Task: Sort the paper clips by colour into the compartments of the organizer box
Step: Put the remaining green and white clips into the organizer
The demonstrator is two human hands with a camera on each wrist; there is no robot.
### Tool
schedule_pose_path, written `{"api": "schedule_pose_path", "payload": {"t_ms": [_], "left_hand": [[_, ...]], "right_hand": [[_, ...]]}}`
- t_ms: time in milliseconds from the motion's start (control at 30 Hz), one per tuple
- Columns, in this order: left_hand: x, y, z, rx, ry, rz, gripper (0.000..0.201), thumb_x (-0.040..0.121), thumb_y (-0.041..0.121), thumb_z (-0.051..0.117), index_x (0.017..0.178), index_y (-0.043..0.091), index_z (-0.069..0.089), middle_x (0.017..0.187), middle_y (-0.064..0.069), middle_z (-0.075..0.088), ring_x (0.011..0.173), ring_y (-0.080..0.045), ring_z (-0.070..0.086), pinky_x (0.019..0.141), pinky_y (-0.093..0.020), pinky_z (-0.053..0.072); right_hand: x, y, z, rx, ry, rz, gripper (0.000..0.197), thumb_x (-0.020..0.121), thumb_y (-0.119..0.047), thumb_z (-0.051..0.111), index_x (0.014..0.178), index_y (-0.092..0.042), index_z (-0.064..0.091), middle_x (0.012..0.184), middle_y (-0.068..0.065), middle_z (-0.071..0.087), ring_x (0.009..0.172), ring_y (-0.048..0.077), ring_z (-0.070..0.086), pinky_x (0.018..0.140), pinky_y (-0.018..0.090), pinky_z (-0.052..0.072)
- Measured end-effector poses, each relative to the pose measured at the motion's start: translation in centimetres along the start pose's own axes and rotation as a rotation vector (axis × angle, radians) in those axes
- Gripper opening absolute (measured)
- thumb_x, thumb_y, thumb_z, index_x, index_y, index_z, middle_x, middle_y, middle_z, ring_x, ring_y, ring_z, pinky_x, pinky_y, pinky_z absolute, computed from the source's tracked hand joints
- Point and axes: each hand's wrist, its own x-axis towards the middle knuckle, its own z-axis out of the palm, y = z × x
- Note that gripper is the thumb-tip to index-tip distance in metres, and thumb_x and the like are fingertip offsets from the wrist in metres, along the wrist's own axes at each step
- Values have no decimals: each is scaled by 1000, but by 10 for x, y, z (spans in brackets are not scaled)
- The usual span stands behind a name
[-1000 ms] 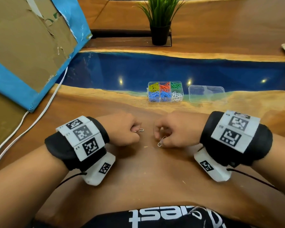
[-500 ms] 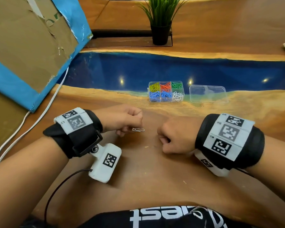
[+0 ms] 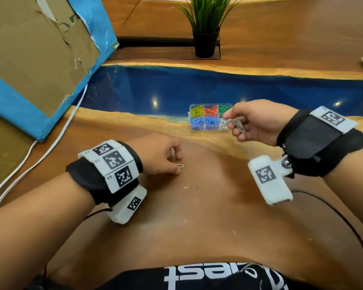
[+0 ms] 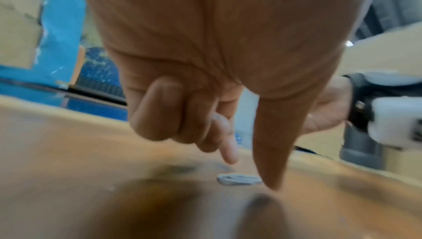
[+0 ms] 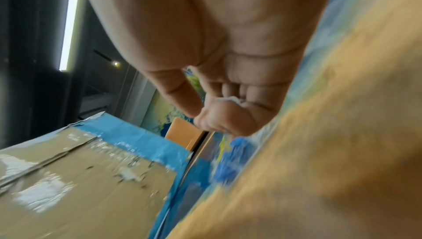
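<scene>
Fingers: your right hand (image 3: 258,122) pinches silver clips (image 3: 239,126) at the box (image 3: 211,117), by its silver compartment.
Your left hand (image 3: 159,155), thumb and forefinger apart, touches one clip (image 4: 238,179) flat on the table (image 3: 197,216).

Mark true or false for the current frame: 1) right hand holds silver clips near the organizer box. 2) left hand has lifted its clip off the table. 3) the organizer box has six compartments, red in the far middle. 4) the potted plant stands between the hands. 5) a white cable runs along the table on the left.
1) True: the right hand pinches silver clips beside the organizer box.
2) False: the left hand is at a silver clip that lies flat on the table.
3) True.
4) False: the potted plant stands far back, beyond the blue strip.
5) True: white cable.
</scene>
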Motion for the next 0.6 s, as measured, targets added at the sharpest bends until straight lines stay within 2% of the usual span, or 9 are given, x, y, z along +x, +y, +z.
{"api": "schedule_pose_path", "payload": {"t_ms": [100,133,200,267,400,500,600], "left_hand": [[1,2,-2,124,26,-13,24,77,37,72,96,25,64,80,9,51,81,-12,52,68,-24,40],[1,4,-3,162,38,-9,20,79,36,70,95,24,66,83,8,53,86,-13,54,69,-23,40],[0,6,-5,206,42,3,12,82,32,66,91,24,68,81,9,54,88,-13,56,69,-22,39],[0,8,-5,212,31,5,6,82,29,65,85,24,68,72,13,51,80,-11,55,67,-22,40],[1,9,-4,137,-27,-26,3,76,22,66,73,22,66,66,11,59,69,-11,57,64,-25,50],[3,9,-4,108,-71,-38,2,75,21,67,74,19,67,68,7,61,67,-11,58,60,-24,49],[3,9,-2,101,-70,-21,10,74,22,64,68,19,58,62,6,53,60,-12,49,52,-23,39]], "right_hand": [[10,-6,-13,11,156,-2,23,91,-12,51,113,-3,54,79,11,57,61,18,55,48,21,51],[12,-9,-15,18,179,-1,25,91,-12,51,114,-3,53,84,14,59,65,19,57,52,22,53],[15,-14,-16,19,205,4,15,91,-13,51,104,-5,55,94,18,59,74,23,59,60,25,55],[16,-18,-13,7,208,7,7,92,-15,51,91,-8,54,102,19,55,81,24,59,64,27,55],[16,-22,-8,-21,214,15,10,92,-20,52,94,-11,56,111,15,52,92,28,59,76,29,56],[15,-23,-8,-51,219,11,24,93,-24,52,112,-10,51,111,18,57,93,28,62,89,33,54],[13,-21,-9,-63,225,-5,40,93,-26,52,129,-9,46,112,20,61,99,27,64,92,35,53]]}}
